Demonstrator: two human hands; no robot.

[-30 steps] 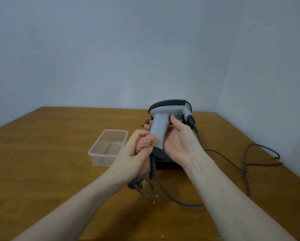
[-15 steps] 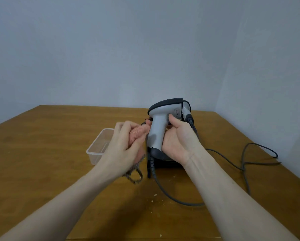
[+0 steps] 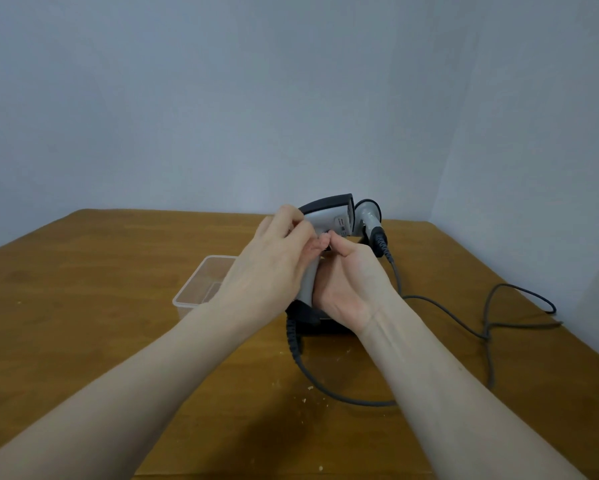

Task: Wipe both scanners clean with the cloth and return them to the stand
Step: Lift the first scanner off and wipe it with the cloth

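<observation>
The scanner (image 3: 326, 220) held over the middle of the table is light grey with a black top cap and a dark grey foot on its handle. The second scanner (image 3: 369, 216), towards the table's far edge, is pale grey with a dark rim and a dark ribbed collar. Both cables (image 3: 481, 323) are dark grey. The stand (image 3: 320, 328) is black. The table (image 3: 83, 323) is warm honey-brown wood with darker grain streaks and pale crumbs. The container (image 3: 201, 289) near the left side is clear and colourless. The walls (image 3: 222, 98) are plain pale blue-grey.

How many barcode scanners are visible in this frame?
2. One scanner is held upright between the left hand and right hand; the second scanner sits just behind it, partly hidden.
</observation>
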